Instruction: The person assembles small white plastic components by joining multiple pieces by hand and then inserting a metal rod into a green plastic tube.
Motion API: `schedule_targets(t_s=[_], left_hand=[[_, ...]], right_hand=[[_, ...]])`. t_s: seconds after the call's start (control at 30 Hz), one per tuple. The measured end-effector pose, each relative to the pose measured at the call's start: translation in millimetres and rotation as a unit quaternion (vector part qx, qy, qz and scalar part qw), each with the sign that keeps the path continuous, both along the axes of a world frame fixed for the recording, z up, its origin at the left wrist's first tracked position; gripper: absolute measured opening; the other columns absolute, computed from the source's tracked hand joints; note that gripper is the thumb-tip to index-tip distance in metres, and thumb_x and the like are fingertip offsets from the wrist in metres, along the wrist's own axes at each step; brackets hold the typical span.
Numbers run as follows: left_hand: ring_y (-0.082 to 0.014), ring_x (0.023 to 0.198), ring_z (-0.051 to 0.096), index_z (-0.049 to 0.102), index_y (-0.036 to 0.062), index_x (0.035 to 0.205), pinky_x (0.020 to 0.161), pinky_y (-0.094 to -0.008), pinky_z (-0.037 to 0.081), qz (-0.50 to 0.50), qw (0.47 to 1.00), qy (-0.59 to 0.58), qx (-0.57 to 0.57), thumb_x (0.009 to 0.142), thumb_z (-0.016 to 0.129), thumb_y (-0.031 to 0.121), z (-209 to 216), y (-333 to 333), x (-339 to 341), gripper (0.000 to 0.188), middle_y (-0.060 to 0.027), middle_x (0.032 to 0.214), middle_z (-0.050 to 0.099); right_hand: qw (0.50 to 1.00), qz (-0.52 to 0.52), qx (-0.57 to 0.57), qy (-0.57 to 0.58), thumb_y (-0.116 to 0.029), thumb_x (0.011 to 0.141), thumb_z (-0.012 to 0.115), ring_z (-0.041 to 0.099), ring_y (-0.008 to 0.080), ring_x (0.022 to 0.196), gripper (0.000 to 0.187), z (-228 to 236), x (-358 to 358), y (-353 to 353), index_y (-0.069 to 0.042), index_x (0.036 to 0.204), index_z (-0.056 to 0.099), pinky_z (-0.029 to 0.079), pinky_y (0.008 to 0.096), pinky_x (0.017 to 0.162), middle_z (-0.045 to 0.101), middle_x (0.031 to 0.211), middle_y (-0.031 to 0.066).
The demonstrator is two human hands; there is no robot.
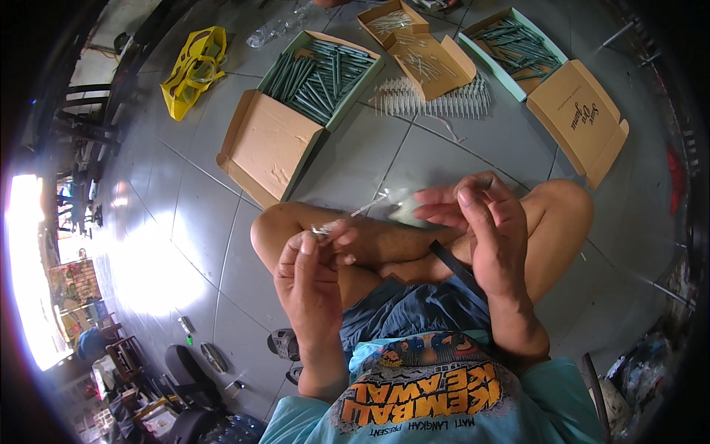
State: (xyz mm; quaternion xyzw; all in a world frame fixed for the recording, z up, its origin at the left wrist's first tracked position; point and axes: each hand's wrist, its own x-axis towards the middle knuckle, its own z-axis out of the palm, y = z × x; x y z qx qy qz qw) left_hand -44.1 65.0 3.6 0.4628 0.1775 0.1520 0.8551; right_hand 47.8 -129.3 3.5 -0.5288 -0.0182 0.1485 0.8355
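My left hand is closed, thumb against fingers, on a thin whitish strip with small shiny clear bits by the fingertips. The strip slants up and right to a translucent whitish piece, whose kind I cannot make out. My right hand hovers to the right of that piece, fingers stretched leftward and apart from it, the thumb raised near the index finger. Nothing shows in its grasp. Both hands are above my crossed legs.
An open box of dark green pen-like sticks lies ahead left, another ahead right. Between them, a cardboard tray holds thin white pieces beside a row of clear, spiky parts. A yellow bag lies far left.
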Motion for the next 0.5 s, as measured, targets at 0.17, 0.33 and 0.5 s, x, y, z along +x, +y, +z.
schedule_targets(t_s=[0.17, 0.33, 0.5], left_hand=[[-0.0376, 0.122, 0.058, 0.051, 0.0027, 0.116, 0.092, -0.0380, 0.053, -0.034, 0.999, -0.038, 0.004, 0.106, 0.040, 0.016, 3, -16, 6, 0.020, -0.0295, 0.123, 0.061], [-0.0420, 0.128, 0.052, 0.045, 0.0030, 0.122, 0.098, -0.0406, 0.049, -0.053, 0.997, -0.048, 0.014, 0.108, 0.030, 0.019, 4, -18, 9, 0.026, -0.0347, 0.133, 0.052], [-0.0438, 0.133, 0.046, 0.038, 0.0035, 0.124, 0.102, -0.0430, 0.045, -0.064, 0.997, -0.038, 0.003, 0.108, 0.020, 0.021, 10, -30, 11, 0.030, -0.0402, 0.135, 0.046]], right_hand=[[1.000, 0.006, -0.005, -0.008, -0.025, 0.106, 0.037, 0.071, 0.0329, 0.095, 0.021, 0, -5, 8, -0.005, 0.103, 0.044, 0.058, 0.0365, 0.085, 0.068, 0.103, 0.0259], [1.000, 0.010, -0.001, 0.006, -0.029, 0.106, 0.028, 0.070, 0.0367, 0.098, 0.023, 1, -4, 8, -0.008, 0.101, 0.037, 0.058, 0.0398, 0.089, 0.065, 0.108, 0.0317], [1.000, 0.006, -0.010, -0.004, -0.028, 0.105, 0.025, 0.067, 0.0374, 0.105, 0.021, 1, -7, 12, -0.009, 0.100, 0.035, 0.057, 0.0380, 0.090, 0.064, 0.112, 0.0323]])
